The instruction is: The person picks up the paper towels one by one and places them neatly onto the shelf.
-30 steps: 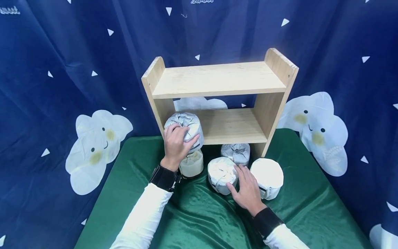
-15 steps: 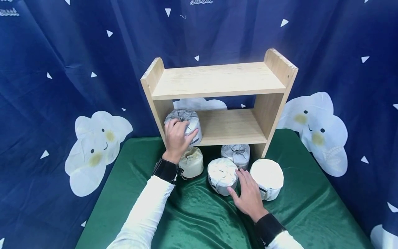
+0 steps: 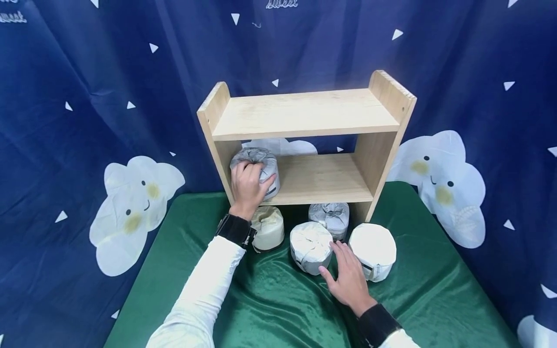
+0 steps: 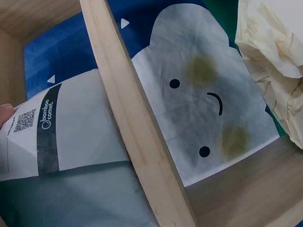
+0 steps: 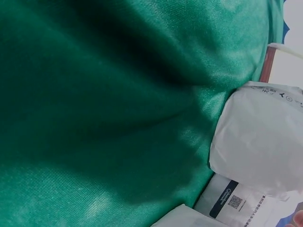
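Observation:
My left hand (image 3: 248,188) grips a grey paper-wrapped toilet roll (image 3: 271,180) at the left end of the middle shelf, thumb on its right side and fingers over the top. In the left wrist view that roll (image 4: 85,127) shows a dark band and a QR code. My right hand (image 3: 348,278) lies low over the cloth with fingers extended, its fingertips right at the side of a white wrapped roll (image 3: 310,247). To its right stands another white roll (image 3: 373,246). Under the shelf sit a cream roll (image 3: 267,227) and a grey roll (image 3: 329,217).
A light wooden shelf unit (image 3: 306,113) stands at the back of a table with green cloth (image 3: 278,309). Its middle board (image 3: 322,179) stretches right of the held roll. Behind hangs a dark blue curtain (image 3: 183,72) with cloud prints.
My left hand has moved the grey toilet roll up and back, farther into the middle shelf compartment. My right hand has drawn slightly down from the white roll.

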A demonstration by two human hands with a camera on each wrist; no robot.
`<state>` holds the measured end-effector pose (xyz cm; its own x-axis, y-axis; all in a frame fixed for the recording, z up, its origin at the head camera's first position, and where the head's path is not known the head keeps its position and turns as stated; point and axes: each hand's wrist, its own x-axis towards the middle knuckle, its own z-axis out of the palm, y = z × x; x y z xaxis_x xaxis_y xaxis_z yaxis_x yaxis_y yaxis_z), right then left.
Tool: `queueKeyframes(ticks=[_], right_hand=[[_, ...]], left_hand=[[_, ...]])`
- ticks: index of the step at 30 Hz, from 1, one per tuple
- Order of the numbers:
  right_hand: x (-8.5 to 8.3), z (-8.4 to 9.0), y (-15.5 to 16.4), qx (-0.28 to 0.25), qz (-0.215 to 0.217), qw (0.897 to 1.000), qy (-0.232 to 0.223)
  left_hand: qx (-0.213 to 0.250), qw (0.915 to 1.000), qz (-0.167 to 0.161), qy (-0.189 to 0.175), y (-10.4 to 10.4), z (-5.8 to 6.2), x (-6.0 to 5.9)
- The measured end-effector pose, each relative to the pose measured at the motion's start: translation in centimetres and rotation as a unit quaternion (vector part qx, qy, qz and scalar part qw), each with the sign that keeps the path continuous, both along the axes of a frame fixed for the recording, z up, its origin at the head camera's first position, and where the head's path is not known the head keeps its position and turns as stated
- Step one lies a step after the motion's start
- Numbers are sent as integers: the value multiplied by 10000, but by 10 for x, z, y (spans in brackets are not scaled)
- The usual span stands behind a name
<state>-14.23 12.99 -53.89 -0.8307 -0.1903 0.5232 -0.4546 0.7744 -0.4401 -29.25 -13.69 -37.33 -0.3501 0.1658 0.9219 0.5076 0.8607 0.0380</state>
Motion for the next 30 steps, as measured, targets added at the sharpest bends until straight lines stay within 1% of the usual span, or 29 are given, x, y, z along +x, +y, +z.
queueKeyframes(ticks=[12, 20, 30], right_hand=[[2, 0, 2, 22, -32, 10000, 57], [2, -2, 1, 36, -48, 10000, -51], [3, -3, 1, 3, -105, 9999, -74]], left_hand=[[20, 9995, 281, -110, 0, 0, -10], [-49, 9984, 493, -281, 0, 2, -13], [-202, 9959, 717, -511, 1, 2, -14]])
